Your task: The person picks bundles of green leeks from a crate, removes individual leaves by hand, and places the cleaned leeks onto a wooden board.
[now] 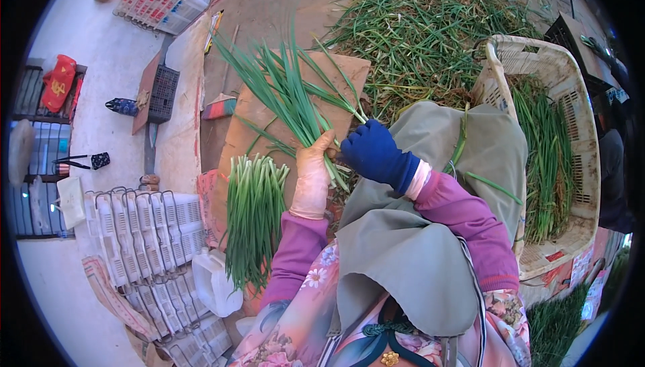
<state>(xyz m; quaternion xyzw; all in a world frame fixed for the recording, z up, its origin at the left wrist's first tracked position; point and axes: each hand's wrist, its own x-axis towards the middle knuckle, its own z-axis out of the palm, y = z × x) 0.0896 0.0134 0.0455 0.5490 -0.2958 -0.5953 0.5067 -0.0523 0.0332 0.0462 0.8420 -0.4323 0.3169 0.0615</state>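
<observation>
My left hand (313,173), in a pale rubber glove, is closed round a bunch of long green leafy stalks (287,97), likely garlic chives or green garlic. The leaves fan out towards the top left and the pale ends stick out below the fist. My right hand (375,153), in a dark blue knitted glove, grips a few stalks by their white ends (359,115), right beside the bunch. A neat pile of trimmed stalks (256,216) lies on the board (237,130) left of my left wrist. Loose green leaves (457,153) lie on the grey apron over my lap.
A big heap of leaves and trimmings (428,29) covers the floor ahead. To the right, a dirty white plastic crate (592,165) holds more stalks (541,165). On the left are stacked white crates (146,231), a white plastic jug (214,281) and a broom head (220,107).
</observation>
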